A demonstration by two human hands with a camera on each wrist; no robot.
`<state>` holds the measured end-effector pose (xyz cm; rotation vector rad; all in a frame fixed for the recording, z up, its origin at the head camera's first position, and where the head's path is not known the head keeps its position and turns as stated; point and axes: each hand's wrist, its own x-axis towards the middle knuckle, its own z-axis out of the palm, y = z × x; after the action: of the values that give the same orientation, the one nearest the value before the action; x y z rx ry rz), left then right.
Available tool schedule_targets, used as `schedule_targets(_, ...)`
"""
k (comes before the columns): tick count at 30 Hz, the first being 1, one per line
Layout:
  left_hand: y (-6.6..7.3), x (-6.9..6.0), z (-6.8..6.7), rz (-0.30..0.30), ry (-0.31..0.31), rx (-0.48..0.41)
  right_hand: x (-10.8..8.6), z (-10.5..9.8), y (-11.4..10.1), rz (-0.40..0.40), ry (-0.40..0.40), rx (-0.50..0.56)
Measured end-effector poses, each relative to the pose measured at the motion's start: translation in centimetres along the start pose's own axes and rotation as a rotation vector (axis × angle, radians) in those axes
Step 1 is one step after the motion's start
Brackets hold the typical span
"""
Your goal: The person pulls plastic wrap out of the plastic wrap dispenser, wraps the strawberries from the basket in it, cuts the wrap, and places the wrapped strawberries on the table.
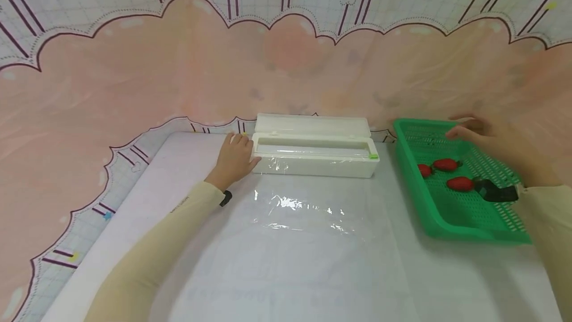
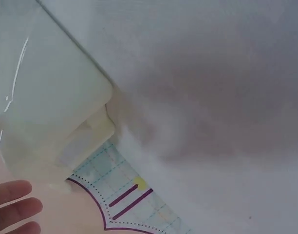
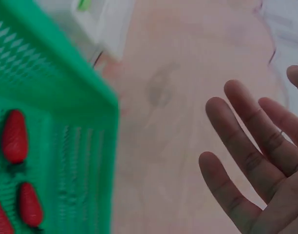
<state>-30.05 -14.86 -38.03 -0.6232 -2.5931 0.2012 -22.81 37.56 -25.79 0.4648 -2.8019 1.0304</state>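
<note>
A white cling film dispenser box (image 1: 313, 165) stands at the back of the table with its lid (image 1: 313, 124) raised. Clear cling film (image 1: 295, 207) runs over its front and lies on the table. My left hand (image 1: 234, 160) rests at the box's left end, thumb near the front corner; its fingers (image 2: 15, 212) look straight in the left wrist view. Over the back of a green basket (image 1: 451, 227) is my right hand (image 1: 496, 140), slightly blurred. It holds nothing, and its fingers (image 3: 251, 129) are spread. Three red strawberry-shaped pieces (image 1: 460, 184) lie in the basket.
A light green tab (image 1: 373, 156) sits at the box's right end. White sheeting covers the table (image 1: 277, 277). Behind it hangs a pink patterned cloth (image 1: 290, 73), close to the box and basket.
</note>
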Motion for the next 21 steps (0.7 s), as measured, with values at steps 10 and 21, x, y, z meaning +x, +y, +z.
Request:
schedule_targets(10, 0.1, 0.0, 1.1, -0.043, -0.024, -0.117, -0.8, -0.1, 8.4, 0.07, 0.026, 0.387)
schedule_targets(21, -0.2, -0.2, 2.2, -0.034, 0.053, -0.183, -0.8, 0.8, 14.2, 0.073, -0.433, 1.001)
